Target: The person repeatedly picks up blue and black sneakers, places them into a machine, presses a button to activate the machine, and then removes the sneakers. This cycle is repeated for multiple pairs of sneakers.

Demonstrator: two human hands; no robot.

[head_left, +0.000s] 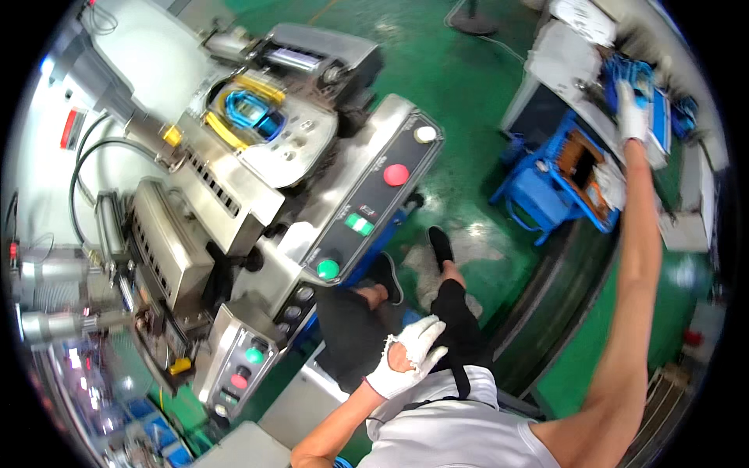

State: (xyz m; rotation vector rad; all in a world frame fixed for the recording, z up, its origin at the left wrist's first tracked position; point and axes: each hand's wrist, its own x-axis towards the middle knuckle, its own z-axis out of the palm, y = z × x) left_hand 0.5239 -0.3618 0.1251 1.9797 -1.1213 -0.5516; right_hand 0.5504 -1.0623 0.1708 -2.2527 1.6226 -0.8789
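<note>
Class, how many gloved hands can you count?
2: the left hand over the black trousers, the right hand at the blue parts, upper right. No others show.

Glossy green floor; blue stool near pale worktable, right side.

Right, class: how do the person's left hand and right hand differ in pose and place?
The left hand is held in close, while the right hand is stretched far out to the side. The left hand looks empty; the right hand is at the blue parts, though its grip is unclear. Both wear white gloves.
</note>
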